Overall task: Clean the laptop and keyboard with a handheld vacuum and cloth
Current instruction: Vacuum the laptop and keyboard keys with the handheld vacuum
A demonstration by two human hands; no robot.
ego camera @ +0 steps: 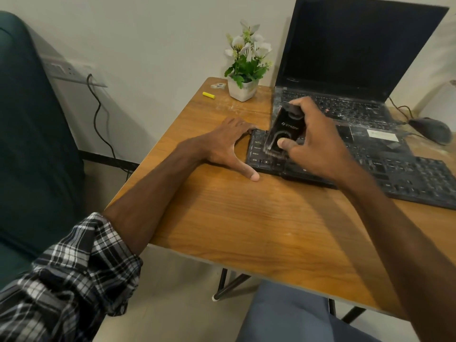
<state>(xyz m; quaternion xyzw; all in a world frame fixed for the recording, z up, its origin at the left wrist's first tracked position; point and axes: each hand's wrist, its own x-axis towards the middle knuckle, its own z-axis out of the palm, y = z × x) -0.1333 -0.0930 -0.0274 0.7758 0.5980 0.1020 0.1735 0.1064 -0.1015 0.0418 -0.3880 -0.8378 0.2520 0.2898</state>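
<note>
Handheld vacuum [283, 134] over keyboard [370, 169]

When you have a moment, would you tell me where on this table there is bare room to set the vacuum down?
The widest bare patch is the near table between the keyboard and the front edge. A smaller one lies between the left hand and the flower pot. The right side is crowded by the laptop and mouse.

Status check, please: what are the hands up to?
Right hand gripping vacuum over keyboard. Left hand steadies its corner. Nothing blocking.
</note>
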